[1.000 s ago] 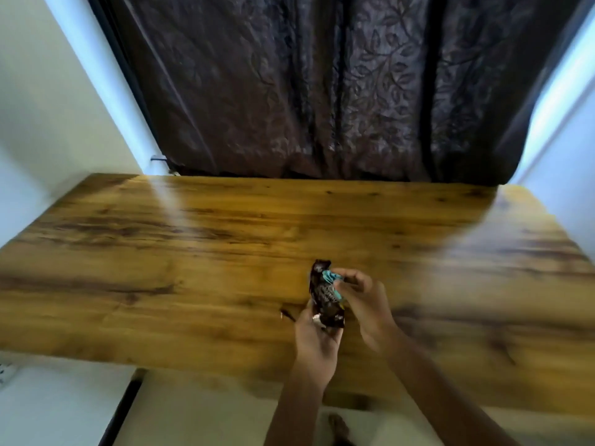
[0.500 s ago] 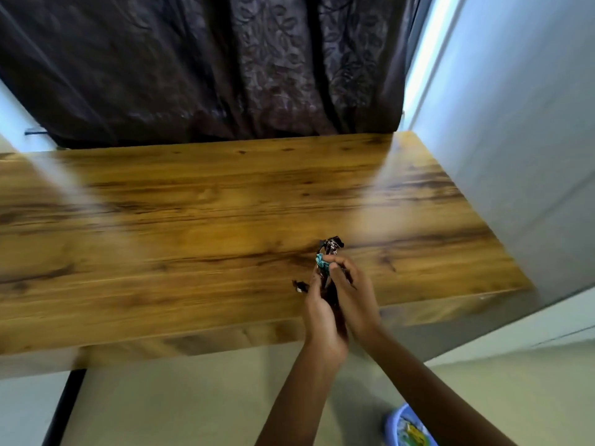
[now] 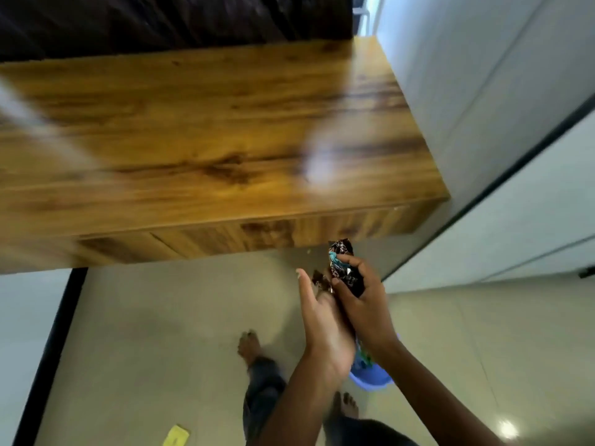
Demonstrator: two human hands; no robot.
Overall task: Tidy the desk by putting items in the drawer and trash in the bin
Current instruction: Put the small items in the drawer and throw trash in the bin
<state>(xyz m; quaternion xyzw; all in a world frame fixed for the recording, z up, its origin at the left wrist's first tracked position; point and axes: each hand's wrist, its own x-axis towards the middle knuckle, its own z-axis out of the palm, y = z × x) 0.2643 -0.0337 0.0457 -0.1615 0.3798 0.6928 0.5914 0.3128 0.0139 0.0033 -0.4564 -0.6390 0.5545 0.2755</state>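
right hand (image 3: 360, 300) grasps the dark wrapper (image 3: 344, 268), now off the bench (image 3: 199, 140) and out over the floor, past the front edge. left hand (image 3: 322, 320) released, palm flat, a small wrapper scrap (image 3: 320, 280) at its fingertips. blue bin (image 3: 370, 375) below the wrists, more exposed than before. view has swung down and right.

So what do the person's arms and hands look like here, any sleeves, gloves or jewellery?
Both forearms are bare, with no sleeve in view. The left hand and right hand wear no gloves, and no ring, watch or bracelet shows. The fingers are uncovered.
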